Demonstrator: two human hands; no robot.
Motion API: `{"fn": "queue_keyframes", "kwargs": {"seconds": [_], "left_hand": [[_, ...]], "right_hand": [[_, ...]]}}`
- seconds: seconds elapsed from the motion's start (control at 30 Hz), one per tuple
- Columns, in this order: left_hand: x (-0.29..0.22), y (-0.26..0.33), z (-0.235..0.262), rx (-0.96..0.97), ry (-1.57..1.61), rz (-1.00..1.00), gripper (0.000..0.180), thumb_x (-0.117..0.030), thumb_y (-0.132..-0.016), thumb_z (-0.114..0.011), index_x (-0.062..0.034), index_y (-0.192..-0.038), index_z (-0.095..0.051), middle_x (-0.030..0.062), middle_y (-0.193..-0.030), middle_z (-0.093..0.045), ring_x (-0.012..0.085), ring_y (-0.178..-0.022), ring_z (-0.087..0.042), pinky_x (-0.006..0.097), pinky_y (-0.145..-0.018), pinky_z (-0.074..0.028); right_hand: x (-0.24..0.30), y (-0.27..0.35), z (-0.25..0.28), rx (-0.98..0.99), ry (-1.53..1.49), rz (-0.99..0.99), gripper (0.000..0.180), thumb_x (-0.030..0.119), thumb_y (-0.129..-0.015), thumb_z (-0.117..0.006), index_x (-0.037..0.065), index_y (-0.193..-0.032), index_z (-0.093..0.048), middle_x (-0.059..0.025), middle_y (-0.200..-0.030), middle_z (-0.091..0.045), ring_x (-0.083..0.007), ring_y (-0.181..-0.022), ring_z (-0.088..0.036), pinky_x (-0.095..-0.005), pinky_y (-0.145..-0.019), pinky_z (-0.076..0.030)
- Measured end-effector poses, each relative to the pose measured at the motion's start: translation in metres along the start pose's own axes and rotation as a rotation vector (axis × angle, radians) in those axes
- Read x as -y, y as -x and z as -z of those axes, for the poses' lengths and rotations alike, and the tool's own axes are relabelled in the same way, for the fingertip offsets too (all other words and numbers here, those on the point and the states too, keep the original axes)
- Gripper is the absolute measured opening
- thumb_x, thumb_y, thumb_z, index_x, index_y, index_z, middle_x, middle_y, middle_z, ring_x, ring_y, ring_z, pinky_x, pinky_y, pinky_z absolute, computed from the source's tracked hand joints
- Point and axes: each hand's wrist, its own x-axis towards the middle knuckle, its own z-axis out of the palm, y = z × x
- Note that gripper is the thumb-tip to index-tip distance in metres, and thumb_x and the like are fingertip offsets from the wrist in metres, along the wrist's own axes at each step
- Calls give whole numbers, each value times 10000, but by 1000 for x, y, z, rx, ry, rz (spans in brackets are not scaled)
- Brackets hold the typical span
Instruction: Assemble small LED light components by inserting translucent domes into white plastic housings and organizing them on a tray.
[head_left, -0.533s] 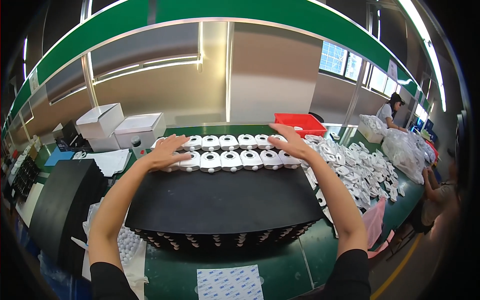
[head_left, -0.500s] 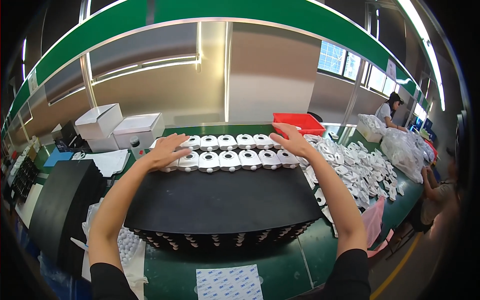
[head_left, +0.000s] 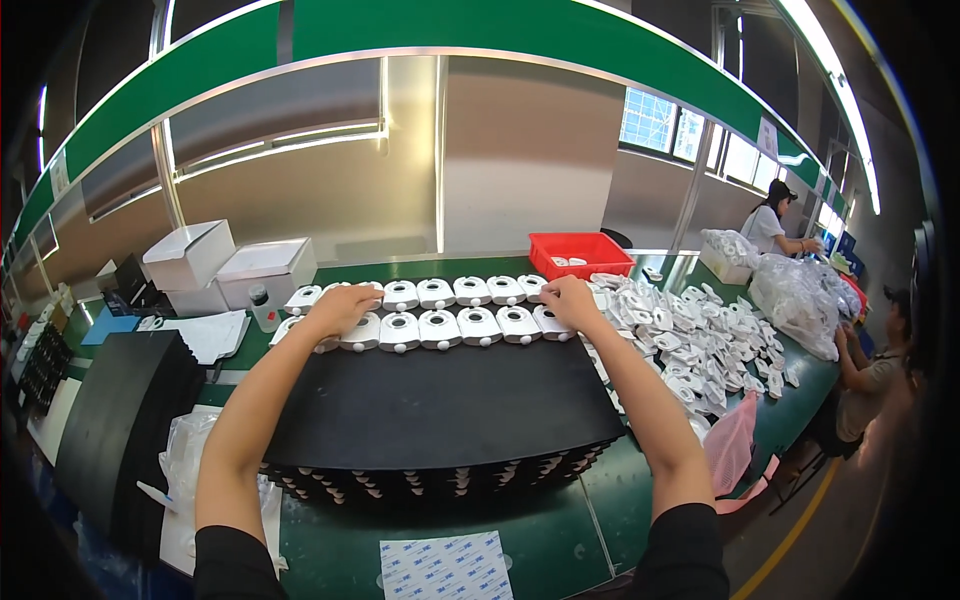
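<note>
Two rows of white plastic housings, each with a dark round hole, stand along the far edge of a stack of black boards (head_left: 440, 410). The near row's middle holds one white housing (head_left: 438, 330); a far-row housing (head_left: 435, 293) sits behind it. My left hand (head_left: 345, 308) is closed over housings toward the left of the rows, fingers bent down. At the right end, my right hand (head_left: 570, 302) is closed on the end housings, its thumb side inward. Both sets of fingertips are partly hidden. White knobs show between the stacked boards' front edges.
Loose white parts (head_left: 690, 340) lie heaped at right, beside a pink mesh bag (head_left: 733, 445). A red bin (head_left: 580, 255) and white boxes (head_left: 265, 270) stand behind. More black boards (head_left: 125, 420) are at left; a printed sheet (head_left: 445, 567) lies in front. Two people work at far right.
Both hands have come down from hovering with spread fingers, and their fingers now bend onto the housings. The whole view has shifted slightly.
</note>
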Motion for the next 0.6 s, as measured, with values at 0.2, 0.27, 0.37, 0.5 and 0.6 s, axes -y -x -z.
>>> {"fn": "queue_keyframes", "kwargs": {"seconds": [0.2,0.27,0.37,0.5,0.6], "left_hand": [[-8,-1,3,67,16,46,340,-273,-895,-395,-112,-1157,-539,129,-1193,-520,306,-1098,-474,370,-944,-362],[-17,-1,9,126,-55,52,377,-307,-904,-377,-122,-1209,-499,122,-1296,-436,328,-1201,-382,393,-1012,-289],[-1,2,15,84,-75,172,420,-338,-911,-358,-145,-1276,-434,96,-1381,-337,332,-1287,-261,445,-1047,-208],[2,24,39,-59,-29,208,440,-323,-899,-376,-92,-1269,-431,143,-1354,-362,333,-1267,-294,442,-1025,-237],[0,49,55,-85,-26,315,459,-320,-887,-394,-33,-1242,-438,187,-1288,-423,329,-1209,-372,404,-993,-295]], "right_hand": [[3,2,4,27,-40,1,247,199,-746,-606,31,-918,-663,-175,-880,-640,-312,-836,-617,-365,-769,-479],[-5,7,7,-5,-44,76,309,209,-757,-595,-8,-975,-627,-179,-966,-617,-303,-895,-592,-351,-801,-457],[1,19,16,17,-71,158,317,205,-762,-594,-20,-985,-615,-180,-987,-606,-304,-918,-571,-355,-828,-436],[15,58,31,24,-76,228,327,231,-800,-585,-6,-1025,-599,-181,-1058,-583,-329,-1003,-536,-373,-883,-406],[26,81,38,106,-108,118,429,293,-804,-595,0,-1115,-548,-216,-1163,-518,-349,-1110,-460,-388,-959,-342]]}}
